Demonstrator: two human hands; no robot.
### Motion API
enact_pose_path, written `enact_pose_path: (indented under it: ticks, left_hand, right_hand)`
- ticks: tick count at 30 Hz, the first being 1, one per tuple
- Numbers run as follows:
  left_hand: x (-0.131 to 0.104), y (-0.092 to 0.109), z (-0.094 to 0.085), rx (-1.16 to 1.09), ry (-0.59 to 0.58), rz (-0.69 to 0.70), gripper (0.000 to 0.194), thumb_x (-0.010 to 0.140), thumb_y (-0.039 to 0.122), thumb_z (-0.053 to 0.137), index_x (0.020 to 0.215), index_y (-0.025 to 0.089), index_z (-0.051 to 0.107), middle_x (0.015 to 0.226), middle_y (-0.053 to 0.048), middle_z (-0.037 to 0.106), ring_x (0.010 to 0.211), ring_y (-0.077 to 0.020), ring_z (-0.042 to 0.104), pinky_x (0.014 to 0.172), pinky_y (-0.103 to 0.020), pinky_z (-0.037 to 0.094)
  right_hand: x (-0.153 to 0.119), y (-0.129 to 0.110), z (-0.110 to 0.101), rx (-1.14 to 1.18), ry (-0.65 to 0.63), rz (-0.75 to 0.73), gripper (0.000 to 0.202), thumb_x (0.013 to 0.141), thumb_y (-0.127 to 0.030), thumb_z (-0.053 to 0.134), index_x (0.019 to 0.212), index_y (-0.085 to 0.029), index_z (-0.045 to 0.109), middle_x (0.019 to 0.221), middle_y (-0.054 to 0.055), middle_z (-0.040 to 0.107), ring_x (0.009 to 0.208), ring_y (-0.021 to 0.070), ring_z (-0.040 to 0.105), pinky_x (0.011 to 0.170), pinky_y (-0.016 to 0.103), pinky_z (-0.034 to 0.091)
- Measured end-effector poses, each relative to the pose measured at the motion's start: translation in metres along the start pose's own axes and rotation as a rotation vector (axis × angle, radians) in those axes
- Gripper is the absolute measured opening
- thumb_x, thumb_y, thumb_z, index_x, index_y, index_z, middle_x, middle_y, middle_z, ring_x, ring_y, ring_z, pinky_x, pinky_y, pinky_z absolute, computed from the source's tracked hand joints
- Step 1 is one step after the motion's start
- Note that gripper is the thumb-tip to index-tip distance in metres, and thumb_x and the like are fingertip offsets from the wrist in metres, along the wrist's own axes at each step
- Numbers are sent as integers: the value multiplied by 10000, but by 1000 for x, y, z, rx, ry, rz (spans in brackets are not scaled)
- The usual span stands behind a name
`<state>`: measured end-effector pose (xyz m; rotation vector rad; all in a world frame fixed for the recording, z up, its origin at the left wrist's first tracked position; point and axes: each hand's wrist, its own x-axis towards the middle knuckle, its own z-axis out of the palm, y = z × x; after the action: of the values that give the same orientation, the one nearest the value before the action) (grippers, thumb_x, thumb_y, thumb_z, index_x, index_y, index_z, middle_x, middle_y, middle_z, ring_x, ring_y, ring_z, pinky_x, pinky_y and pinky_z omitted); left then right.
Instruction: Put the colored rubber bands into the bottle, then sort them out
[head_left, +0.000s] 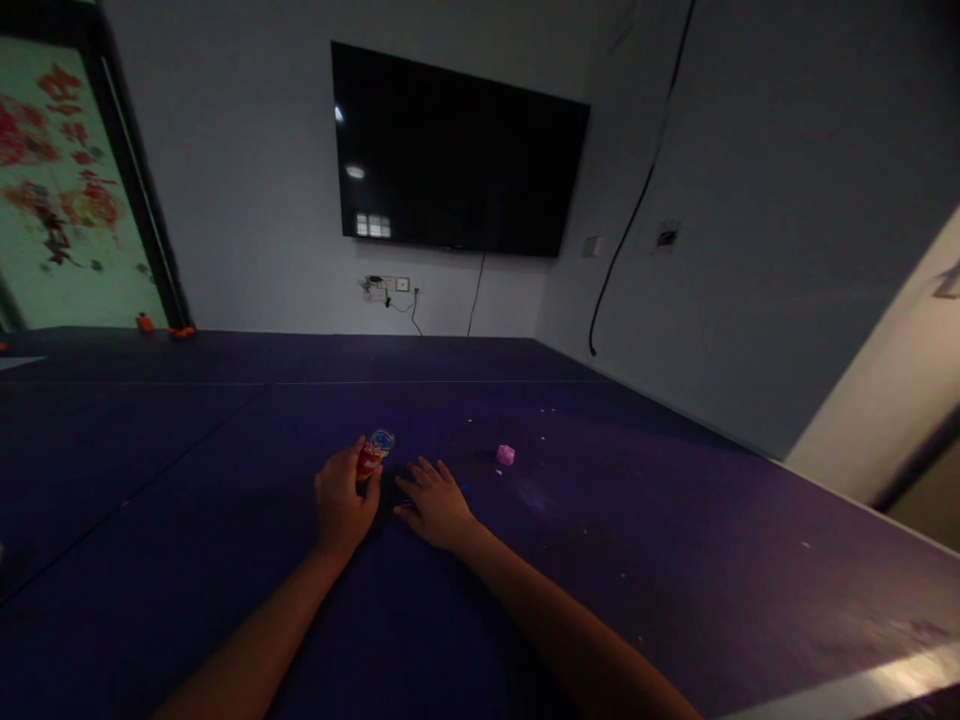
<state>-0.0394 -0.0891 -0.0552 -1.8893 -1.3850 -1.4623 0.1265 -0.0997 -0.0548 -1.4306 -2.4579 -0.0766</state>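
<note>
My left hand (346,497) is closed around a small red and yellow container (368,460) with a clear, round top that shows blue. To its right, my right hand (435,502) lies low over the dark purple surface (420,620), its fingers spread and holding nothing I can see. A little blue thing (463,488) peeks out beside the right hand, mostly hidden by it. Further right sits a small pink lump (505,455), apart from both hands.
White specks are scattered around the pink lump. A large black television (457,150) hangs on the far wall above sockets and cables (390,287). One black cable (630,215) dangles down the right wall. Small orange objects (181,332) lie near the glass door (67,190).
</note>
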Motion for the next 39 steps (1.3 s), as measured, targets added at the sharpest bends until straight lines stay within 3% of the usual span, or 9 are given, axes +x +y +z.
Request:
enact_pose_path:
  ticks: [6, 12, 17, 20, 25, 28, 31, 35, 39]
  left_hand:
    - [-8, 17, 0, -49, 10, 79, 397, 846, 315, 485, 1210, 159, 467, 1040, -126, 640, 959, -257, 589, 807, -386, 425]
    - [-12, 24, 3, -89, -31, 136, 401, 845, 314, 489, 1224, 187, 457, 1047, -121, 638, 961, -258, 592, 813, -398, 429]
    - [-10, 21, 6, -75, -29, 83, 414, 847, 328, 486, 1235, 189, 447, 1044, -122, 635, 964, -270, 591, 814, -412, 434]
    - [-9, 19, 6, -83, -33, 85, 413, 842, 326, 491, 1227, 178, 456, 1040, -124, 636, 961, -271, 590, 807, -407, 441]
    - [-9, 18, 7, -106, -37, 105, 422, 840, 321, 486, 1236, 180, 446, 1044, -122, 635, 939, -267, 594, 795, -410, 451]
    - [-9, 17, 8, -110, -46, 107, 415, 845, 313, 479, 1235, 175, 442, 1054, -125, 629, 951, -265, 588, 797, -412, 455]
    - [-9, 17, 8, -116, -54, 101, 413, 842, 316, 487, 1229, 177, 450, 1052, -125, 627, 958, -267, 586, 806, -419, 455]
    - [-10, 17, 8, -121, -70, 81, 420, 838, 323, 494, 1233, 187, 456, 1033, -118, 632, 945, -268, 591, 811, -426, 453]
    - [-9, 18, 8, -127, -59, 89, 418, 837, 318, 499, 1231, 185, 459, 1028, -117, 634, 940, -264, 594, 813, -420, 453]
  right_hand:
    - [10, 7, 3, 1, 65, 316, 504, 889, -429, 398, 1327, -183, 442, 1419, 146, 363, 1340, 293, 234, 1045, 489, 205]
    - [9, 23, 11, 45, 147, 449, 586, 861, -593, 352, 1310, -235, 465, 1375, 143, 425, 1301, 335, 304, 1008, 538, 235]
    - [4, 24, 19, 100, 183, 599, 580, 920, -502, 253, 1335, -137, 429, 1374, 214, 398, 1287, 333, 339, 1005, 515, 264]
    - [7, 22, 22, 175, 168, 499, 563, 934, -468, 234, 1346, -124, 404, 1391, 210, 376, 1314, 312, 299, 1018, 509, 260]
    - [16, 22, 20, 321, 171, 205, 543, 934, -461, 267, 1348, -135, 399, 1427, 153, 344, 1355, 237, 220, 1060, 405, 250]
    - [15, 25, 18, 273, 124, 90, 616, 866, -539, 409, 1355, -164, 392, 1449, 153, 299, 1360, 275, 187, 1066, 442, 218]
    - [14, 27, 18, 205, 49, 66, 686, 789, -556, 533, 1350, -185, 399, 1419, 163, 343, 1325, 311, 255, 1042, 471, 239]
    - [18, 25, 15, 163, 34, 87, 419, 858, -398, 492, 1213, -183, 544, 1215, 125, 542, 1144, 247, 467, 965, 379, 347]
    - [20, 22, 9, 91, 41, 123, 271, 883, -293, 449, 1047, -167, 625, 1068, 107, 600, 1043, 223, 519, 904, 338, 385]
